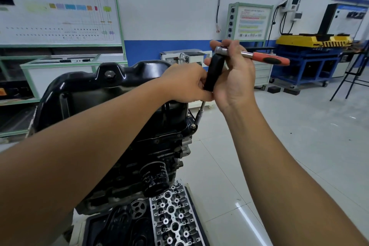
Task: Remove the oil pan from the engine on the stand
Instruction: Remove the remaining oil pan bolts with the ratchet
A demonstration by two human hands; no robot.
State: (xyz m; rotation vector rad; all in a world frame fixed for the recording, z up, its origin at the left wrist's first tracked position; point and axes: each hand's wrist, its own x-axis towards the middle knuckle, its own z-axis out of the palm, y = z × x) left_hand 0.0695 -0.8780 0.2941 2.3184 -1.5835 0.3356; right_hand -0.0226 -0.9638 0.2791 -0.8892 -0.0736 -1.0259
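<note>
Black oil pan [111, 88] seated on top of inverted engine [139, 158], drain plug [109, 74] facing viewer near upper rim. Flange bolt [193, 125] visible at right corner of pan flange.

Left hand [184, 84] over right end of pan, fingers curled and pinching lower end of black tool handle [214, 73]; fingertips hidden behind handle and right palm. Thin steel extension shaft [200, 111] running down from beneath hands toward flange bolt; whether seated on the bolt, cannot tell.

Right hand [232, 78] palm toward camera, fingers wrapped round metal head of ratchet wrench [253, 56]; orange-and-black grip projecting right, clear of hand. Junction between ratchet head and black handle concealed by fingers.

Oil filter [154, 178] protruding from engine side, lettering too small to read. Cylinder head [171, 217] lying on tray below engine, cut off at bottom edge. Stand hidden by forearms and engine.

Background blurred: wiring diagram board [58, 10] at left, yellow-topped blue cart [311, 54] at right.
</note>
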